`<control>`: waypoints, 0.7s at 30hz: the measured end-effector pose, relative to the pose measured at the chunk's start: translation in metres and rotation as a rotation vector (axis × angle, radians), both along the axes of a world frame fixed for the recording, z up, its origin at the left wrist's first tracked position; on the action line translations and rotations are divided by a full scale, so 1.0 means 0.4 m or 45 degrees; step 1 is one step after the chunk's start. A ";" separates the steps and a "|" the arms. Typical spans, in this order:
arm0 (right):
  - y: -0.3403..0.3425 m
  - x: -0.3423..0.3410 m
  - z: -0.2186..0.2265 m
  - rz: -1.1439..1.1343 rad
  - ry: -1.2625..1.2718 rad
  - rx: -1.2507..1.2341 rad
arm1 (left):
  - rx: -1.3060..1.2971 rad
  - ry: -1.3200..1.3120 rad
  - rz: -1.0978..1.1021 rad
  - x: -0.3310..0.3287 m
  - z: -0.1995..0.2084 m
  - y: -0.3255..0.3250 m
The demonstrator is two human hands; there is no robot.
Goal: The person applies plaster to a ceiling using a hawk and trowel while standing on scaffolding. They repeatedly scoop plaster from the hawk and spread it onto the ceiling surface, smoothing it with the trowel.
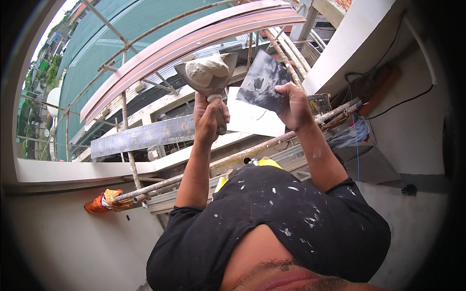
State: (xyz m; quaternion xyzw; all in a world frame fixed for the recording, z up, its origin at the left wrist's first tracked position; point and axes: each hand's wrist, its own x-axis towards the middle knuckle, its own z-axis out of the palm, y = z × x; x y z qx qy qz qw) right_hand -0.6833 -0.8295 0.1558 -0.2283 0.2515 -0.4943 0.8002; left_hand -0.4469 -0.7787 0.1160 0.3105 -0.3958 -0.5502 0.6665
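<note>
My left hand [208, 120] is closed around the handle of a wide putty knife [213, 90], its blade pointing up and away from me. A thick lump of white putty [206, 72] sits on the blade. To its right, my right hand [294, 107] pinches the lower right edge of a flat black sheet [259, 72] between thumb and fingers. White and grey smears cover part of the sheet's face. The knife and the sheet are held up side by side, with a gap between them.
Scaffold pipes [170, 181] cross in front of me. Beyond them are a long pinkish channel [184, 42], a grey plank [141, 138] and a white board [259, 122]. Orange cloth [98, 204] hangs at a pipe end. Cables [400, 104] run along the right wall. A green roof [104, 60] lies beyond.
</note>
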 end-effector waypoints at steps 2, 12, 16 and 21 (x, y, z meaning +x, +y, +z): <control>0.005 0.017 -0.023 0.050 -0.009 0.073 | -0.032 -0.007 0.033 -0.010 -0.001 -0.001; 0.030 0.093 -0.014 -0.029 0.036 0.117 | -0.285 -0.991 0.144 0.026 -0.035 0.028; 0.044 0.092 0.007 -0.102 0.119 0.090 | -0.548 -1.272 0.246 0.039 0.002 0.034; 0.055 0.106 0.000 -0.098 0.065 0.103 | -0.489 -1.422 0.273 0.068 0.016 0.051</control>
